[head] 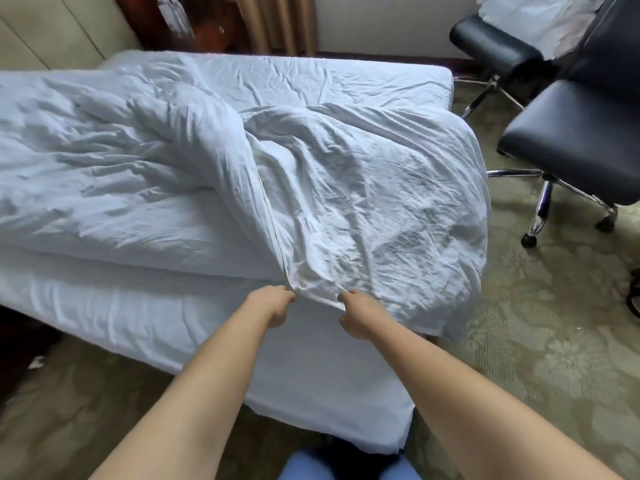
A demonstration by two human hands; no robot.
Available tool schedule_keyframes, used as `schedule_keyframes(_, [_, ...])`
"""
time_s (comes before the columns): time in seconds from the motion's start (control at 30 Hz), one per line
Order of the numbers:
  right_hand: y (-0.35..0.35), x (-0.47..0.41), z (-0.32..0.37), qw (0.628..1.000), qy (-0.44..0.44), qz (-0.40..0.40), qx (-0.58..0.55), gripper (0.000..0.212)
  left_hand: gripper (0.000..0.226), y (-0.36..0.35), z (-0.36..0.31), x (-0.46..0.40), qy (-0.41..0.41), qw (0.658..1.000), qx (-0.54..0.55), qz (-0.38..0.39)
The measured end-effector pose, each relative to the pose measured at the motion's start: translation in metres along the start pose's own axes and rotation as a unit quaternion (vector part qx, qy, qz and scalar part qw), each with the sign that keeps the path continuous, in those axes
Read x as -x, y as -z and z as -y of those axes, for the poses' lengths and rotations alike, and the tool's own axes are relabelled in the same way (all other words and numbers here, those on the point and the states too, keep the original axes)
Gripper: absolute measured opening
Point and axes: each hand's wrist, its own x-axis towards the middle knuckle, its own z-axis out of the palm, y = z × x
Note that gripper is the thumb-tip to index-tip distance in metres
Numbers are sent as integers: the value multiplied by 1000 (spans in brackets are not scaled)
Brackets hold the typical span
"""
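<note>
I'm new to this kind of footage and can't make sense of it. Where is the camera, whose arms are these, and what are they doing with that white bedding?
There is no machine here. One wide-angle camera sits on a person's head, looking forward and down, so the two bare arms reaching in from below are that person's own. The left hand and the right hand sit close together, and both pinch the near edge of a crumpled white duvet. The duvet lies on a white bed. To the right, a black office chair stands on a patterned carpet.
</note>
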Motion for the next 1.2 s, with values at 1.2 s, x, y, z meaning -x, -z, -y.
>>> schedule_keyframes(1.2, [47, -219, 214, 954, -199, -182, -131, 67, 52, 125, 248, -134, -195, 950, -136, -202])
